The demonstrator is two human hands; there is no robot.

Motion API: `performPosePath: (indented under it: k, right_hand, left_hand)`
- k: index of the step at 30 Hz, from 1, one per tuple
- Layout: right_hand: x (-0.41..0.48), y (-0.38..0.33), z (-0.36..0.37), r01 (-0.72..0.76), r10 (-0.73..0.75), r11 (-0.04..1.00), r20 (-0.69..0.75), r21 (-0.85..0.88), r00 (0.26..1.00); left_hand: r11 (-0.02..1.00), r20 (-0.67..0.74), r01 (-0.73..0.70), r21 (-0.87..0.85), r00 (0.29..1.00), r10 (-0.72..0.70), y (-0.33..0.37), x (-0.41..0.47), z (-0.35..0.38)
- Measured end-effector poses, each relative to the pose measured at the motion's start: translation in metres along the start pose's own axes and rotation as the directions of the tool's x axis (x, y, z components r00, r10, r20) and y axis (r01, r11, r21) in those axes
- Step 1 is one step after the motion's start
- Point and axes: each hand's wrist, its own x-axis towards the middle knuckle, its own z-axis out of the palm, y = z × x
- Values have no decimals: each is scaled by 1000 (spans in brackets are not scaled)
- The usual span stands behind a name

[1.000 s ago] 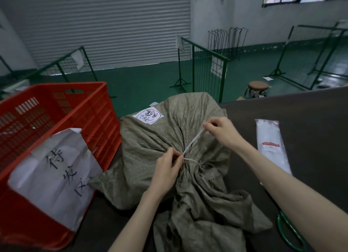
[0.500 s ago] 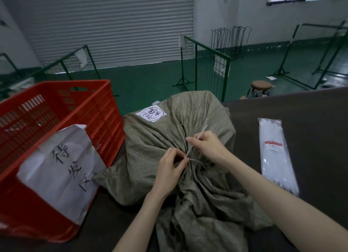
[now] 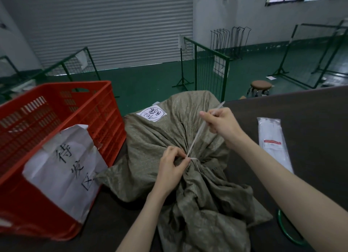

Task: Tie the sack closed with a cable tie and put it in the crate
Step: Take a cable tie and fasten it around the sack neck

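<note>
An olive woven sack with a white handwritten label lies on the dark table. Its neck is bunched at the middle, and a white cable tie is looped around it. My left hand pinches the tie's head at the gathered neck. My right hand grips the tie's free tail, which runs taut up and to the right from the neck. The red plastic crate stands on the table left of the sack, with a white paper sign taped to its near wall.
A clear packet of white cable ties lies on the table right of the sack. A green ring shows at the table's near right edge. Beyond the table are green wire fences, a round stool and a roller shutter.
My right hand has slid back up the tail and drawn it out to the upper right, away from the neck. The loop around the neck looks tighter. My left hand stayed at the neck.
</note>
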Motion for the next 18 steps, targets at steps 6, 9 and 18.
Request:
performPosePath:
  k: [6,9,18]
  right_hand:
    - [-1,-16,3,41,-40,991,-7,130,999]
    - [-1,-18,2,31,-30,986,-8,165,1000]
    - [-5,-21,-4,49,-50,988,2,145,999]
  left_hand:
    - [1000,-26,21,5,999,-21,5,-3,1]
    - [999,-25,36,0,999,-36,6,-7,1]
    - [997,-44,71,-28,996,-72,7,-15,5]
